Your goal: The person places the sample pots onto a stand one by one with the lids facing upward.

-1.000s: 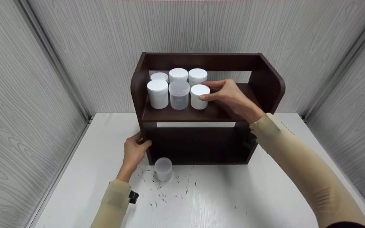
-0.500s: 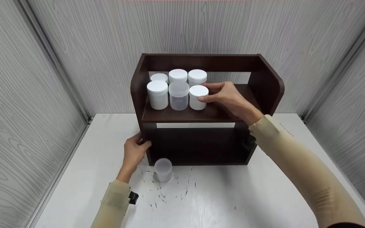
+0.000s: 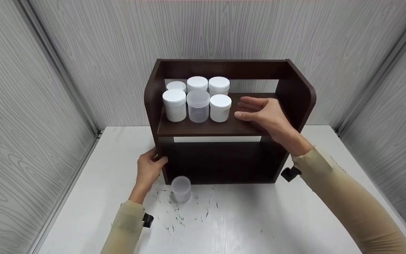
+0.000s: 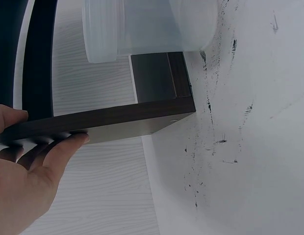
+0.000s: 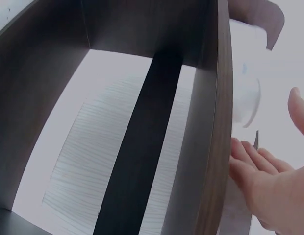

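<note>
A dark brown two-tier wooden shelf (image 3: 203, 131) stands on the white table. My left hand (image 3: 149, 168) grips the front edge of its left side panel (image 4: 117, 113), thumb on one face and fingers on the other. My right hand (image 3: 268, 114) hovers over the upper tier, fingers extended and nothing between them. Just left of its fingertips stands a short white lidded jar (image 3: 220, 110), with a small gap between. That jar ends the front row, beside a translucent jar (image 3: 198, 109) and a taller white jar (image 3: 174, 107). The right wrist view shows my right fingers (image 5: 257, 159) beyond the shelf board.
Behind the front row are three more white-topped jars (image 3: 198, 83), partly hidden. A translucent cup (image 3: 182, 190) stands on the table (image 3: 245, 218) before the shelf's lower left corner. Dark scuff marks lie around it. Grey wood-patterned walls (image 3: 93, 42) enclose the table.
My right hand first shifts the short white jar slightly left, against the translucent one, then lets go and draws back to the right. My left hand keeps its hold on the shelf.
</note>
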A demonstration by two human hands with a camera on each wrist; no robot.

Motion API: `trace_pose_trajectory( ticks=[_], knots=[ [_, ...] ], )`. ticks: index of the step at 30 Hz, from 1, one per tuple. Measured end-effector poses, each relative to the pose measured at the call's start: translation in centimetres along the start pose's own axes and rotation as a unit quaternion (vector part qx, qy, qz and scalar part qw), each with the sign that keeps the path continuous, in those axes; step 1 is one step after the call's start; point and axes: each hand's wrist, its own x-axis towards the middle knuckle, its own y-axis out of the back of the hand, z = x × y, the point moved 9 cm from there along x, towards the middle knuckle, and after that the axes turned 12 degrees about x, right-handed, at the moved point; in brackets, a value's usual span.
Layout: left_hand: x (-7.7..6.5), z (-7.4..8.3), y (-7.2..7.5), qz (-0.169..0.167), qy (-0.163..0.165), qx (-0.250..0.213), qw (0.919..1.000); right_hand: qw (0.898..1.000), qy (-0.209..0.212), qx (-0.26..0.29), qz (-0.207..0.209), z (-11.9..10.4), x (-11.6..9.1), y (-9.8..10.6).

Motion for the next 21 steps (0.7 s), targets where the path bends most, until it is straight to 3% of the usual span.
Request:
trace_pose_trajectory(
  ticks=[7,12,21],
  knots=[
    [0.0,-0.1,0.0,0.004,0.002,-0.001,1.0,0.997,0.045,0.057,0.007,-0.1,-4.3,0.7],
    [0.0,0.0,-0.2,-0.006,0.003,-0.002,1.0,0.997,0.067,0.041,0.023,0.8,-8.1,1.4],
    [0.0,-0.2,-0.1,-0.006,0.005,0.0,1.0,0.999,0.026,0.003,0.03,5.7,-12.8,2.6]
  ],
)
